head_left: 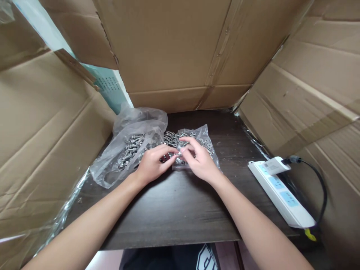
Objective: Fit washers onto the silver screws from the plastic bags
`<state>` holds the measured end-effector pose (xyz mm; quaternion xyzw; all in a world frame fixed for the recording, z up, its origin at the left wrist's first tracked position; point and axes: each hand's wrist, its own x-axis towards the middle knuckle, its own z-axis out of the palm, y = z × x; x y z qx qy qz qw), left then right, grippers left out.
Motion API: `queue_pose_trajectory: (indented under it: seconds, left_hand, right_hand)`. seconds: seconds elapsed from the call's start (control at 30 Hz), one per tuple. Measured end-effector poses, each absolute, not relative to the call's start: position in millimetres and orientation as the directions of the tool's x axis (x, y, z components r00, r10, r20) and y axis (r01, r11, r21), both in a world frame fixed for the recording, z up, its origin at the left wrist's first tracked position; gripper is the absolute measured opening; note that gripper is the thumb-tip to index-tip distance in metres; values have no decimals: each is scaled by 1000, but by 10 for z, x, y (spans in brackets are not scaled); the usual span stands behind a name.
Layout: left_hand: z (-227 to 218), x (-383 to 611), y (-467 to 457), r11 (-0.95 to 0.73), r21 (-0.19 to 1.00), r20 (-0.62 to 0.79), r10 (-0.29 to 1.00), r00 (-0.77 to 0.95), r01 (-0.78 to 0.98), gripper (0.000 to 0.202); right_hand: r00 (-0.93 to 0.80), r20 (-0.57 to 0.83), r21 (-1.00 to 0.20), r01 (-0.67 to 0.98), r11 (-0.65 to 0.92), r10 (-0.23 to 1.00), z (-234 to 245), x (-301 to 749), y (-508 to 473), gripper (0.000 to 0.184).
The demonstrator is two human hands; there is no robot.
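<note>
My left hand pinches a small metal bolt between thumb and forefinger. My right hand meets it from the other side, thumb and a finger closed at the bolt's far end, with the forefinger raised; whether a nut or washer is there is too small to tell. Beyond the hands lies a pile of loose bolts. A clear plastic bag full of bolts lies to the left. Under and beside my right hand is a flat clear bag with washers or nuts on it.
A dark wooden table carries everything. Cardboard walls enclose it at the back and both sides. On the right lies a white power strip with a plugged-in adapter and a black cable.
</note>
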<state>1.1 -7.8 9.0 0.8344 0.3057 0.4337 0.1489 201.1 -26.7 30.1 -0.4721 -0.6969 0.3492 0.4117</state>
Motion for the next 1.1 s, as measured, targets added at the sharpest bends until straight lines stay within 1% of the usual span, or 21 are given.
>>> queue_pose_trajectory:
  seconds: [0.07, 0.13, 0.2, 0.23, 0.27, 0.33, 0.4, 0.47, 0.53, 0.57, 0.6, 0.67, 0.73, 0.77, 0.8, 0.87, 0.9, 0.97, 1.0, 1.03, 1.1]
  left_hand:
    - [89, 12, -76, -768, 515, 630, 640, 440, 380, 8]
    - [89, 12, -72, -765, 518, 627, 644, 438, 383, 8]
    - [87, 11, -69, -763, 519, 625, 647, 438, 385, 8]
    - [85, 10, -69, -764, 519, 624, 645, 441, 383, 8]
    - [83, 10, -69, -766, 519, 623, 643, 445, 379, 9]
    - [80, 12, -73, -770, 517, 624, 638, 451, 373, 9]
    - [79, 14, -76, -772, 516, 626, 636, 451, 371, 9]
    - [83, 14, -78, -771, 517, 625, 636, 452, 371, 10]
    - [89, 12, -77, -771, 516, 621, 637, 457, 373, 11]
    - [92, 11, -76, -771, 513, 621, 636, 458, 377, 11]
    - [94, 11, -76, -771, 510, 621, 637, 457, 381, 11]
    - [96, 10, -78, -767, 511, 622, 641, 448, 388, 11]
    - [98, 10, -80, -761, 517, 622, 648, 439, 392, 10]
    - [99, 10, -81, -759, 518, 622, 650, 436, 394, 9]
    - [99, 9, -82, -759, 517, 623, 650, 435, 394, 9]
    - [99, 8, -82, -765, 511, 625, 644, 441, 392, 9]
    - [98, 7, -82, -768, 508, 627, 640, 444, 390, 9]
    - [96, 8, -82, -770, 508, 629, 638, 445, 387, 9]
    - [95, 8, -82, -769, 509, 629, 639, 443, 388, 9]
    - [94, 9, -81, -766, 511, 628, 643, 439, 390, 9]
    - [91, 8, -80, -759, 516, 622, 651, 435, 397, 9]
  right_hand:
    - [-143, 248, -856, 430, 286, 958, 294, 2006, -271, 26]
    - [-143, 288, -853, 411, 322, 947, 291, 1999, -273, 27]
    - [-212, 315, -863, 343, 372, 925, 290, 1988, -274, 42]
    - [-244, 310, -866, 326, 378, 919, 290, 1984, -275, 46]
    - [-258, 296, -865, 335, 372, 920, 291, 1981, -277, 43]
    - [-223, 269, -846, 410, 341, 937, 295, 1979, -280, 27]
    - [-156, 273, -824, 471, 314, 949, 302, 1980, -283, 26]
    - [-155, 280, -840, 438, 320, 947, 310, 1981, -285, 26]
    - [-228, 265, -873, 355, 334, 937, 312, 1984, -283, 43]
    - [-259, 253, -882, 334, 333, 932, 311, 1987, -280, 48]
    - [-267, 241, -883, 339, 325, 933, 308, 1991, -277, 44]
    - [-204, 236, -862, 408, 301, 950, 302, 2003, -269, 26]
    - [-126, 252, -850, 445, 282, 959, 298, 2012, -264, 25]
    - [-121, 262, -857, 426, 289, 957, 298, 2012, -263, 25]
    - [-144, 268, -871, 387, 304, 953, 298, 2010, -264, 30]
    - [-218, 269, -898, 296, 326, 938, 299, 1999, -269, 48]
    - [-236, 260, -903, 284, 322, 936, 298, 1994, -271, 48]
    - [-197, 227, -895, 344, 285, 954, 293, 1990, -272, 30]
    - [-155, 219, -885, 384, 263, 963, 289, 1992, -270, 25]
    - [-119, 221, -879, 405, 250, 968, 285, 1995, -268, 26]
    - [-117, 242, -890, 370, 268, 963, 280, 2001, -265, 27]
